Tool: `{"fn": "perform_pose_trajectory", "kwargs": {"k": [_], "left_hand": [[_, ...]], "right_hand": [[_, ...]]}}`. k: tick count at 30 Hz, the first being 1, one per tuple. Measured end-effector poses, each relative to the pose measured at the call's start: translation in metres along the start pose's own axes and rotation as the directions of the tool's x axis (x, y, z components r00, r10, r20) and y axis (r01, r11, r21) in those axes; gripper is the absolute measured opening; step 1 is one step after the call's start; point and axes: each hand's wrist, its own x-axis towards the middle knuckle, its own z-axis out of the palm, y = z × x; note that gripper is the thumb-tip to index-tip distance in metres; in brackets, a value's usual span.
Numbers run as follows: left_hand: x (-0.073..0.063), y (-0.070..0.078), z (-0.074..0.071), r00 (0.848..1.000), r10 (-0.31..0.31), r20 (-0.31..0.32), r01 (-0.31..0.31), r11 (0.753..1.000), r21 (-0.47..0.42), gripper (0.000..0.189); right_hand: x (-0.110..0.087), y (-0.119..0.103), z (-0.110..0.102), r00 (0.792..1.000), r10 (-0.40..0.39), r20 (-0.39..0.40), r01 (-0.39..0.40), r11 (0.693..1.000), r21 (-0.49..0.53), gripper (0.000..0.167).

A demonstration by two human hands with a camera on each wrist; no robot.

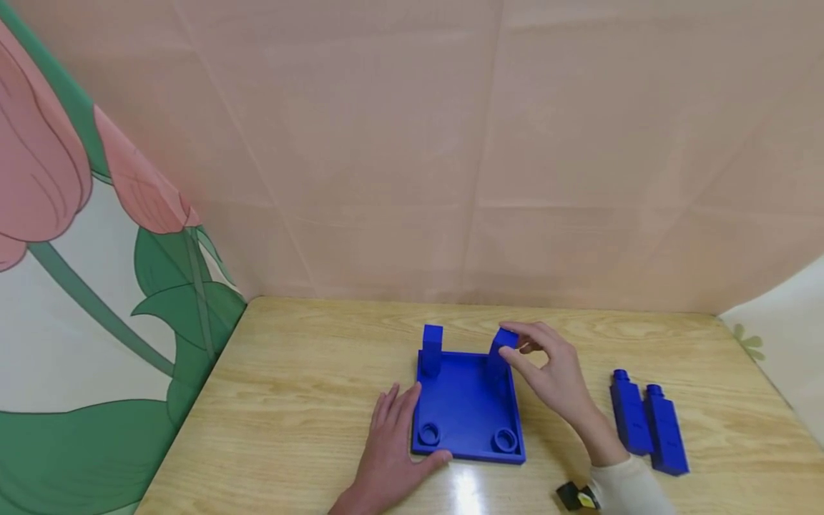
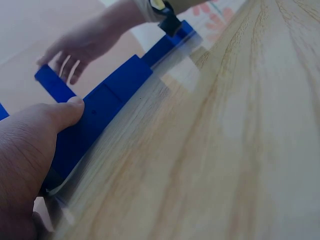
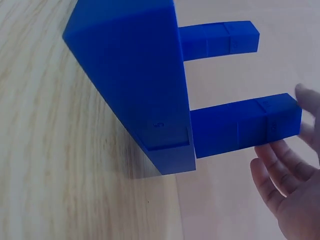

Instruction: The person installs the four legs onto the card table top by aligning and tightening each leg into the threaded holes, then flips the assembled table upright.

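Two blue square-sided posts (image 1: 432, 349) stand at the far corners of a blue square tray with raised rim (image 1: 468, 404), tray flat on the pale wood-grain tabletop (image 1: 290, 400). Right hand (image 1: 547, 368) pinches the top of the far-right post (image 1: 498, 361) between thumb and fingers. Left hand (image 1: 389, 454) not clenched, fingers extended along tray's left side, thumb at near edge. Blue round sockets (image 1: 429, 433) at both near corners. Loose blue round-tipped posts (image 1: 631, 415), a pair, lie off to the right.
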Motion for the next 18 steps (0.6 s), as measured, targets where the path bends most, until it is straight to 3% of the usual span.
{"fn": "perform_pose_trajectory", "kwargs": {"k": [10,18], "left_hand": [[-0.0013,-0.0008,0.0012,1.0,0.016,-0.021,-0.016,1.0,0.009,0.11],[-0.001,-0.0009,0.0023,0.998,0.043,-0.051,-0.042,0.999,0.035,0.108]], "right_hand": [[0.0001,-0.0008,-0.0039,0.999,0.027,0.031,-0.028,0.999,0.015,0.035],[-0.0002,-0.0084,0.0011,0.988,0.153,-0.024,-0.153,0.988,-0.017,0.032]]}}
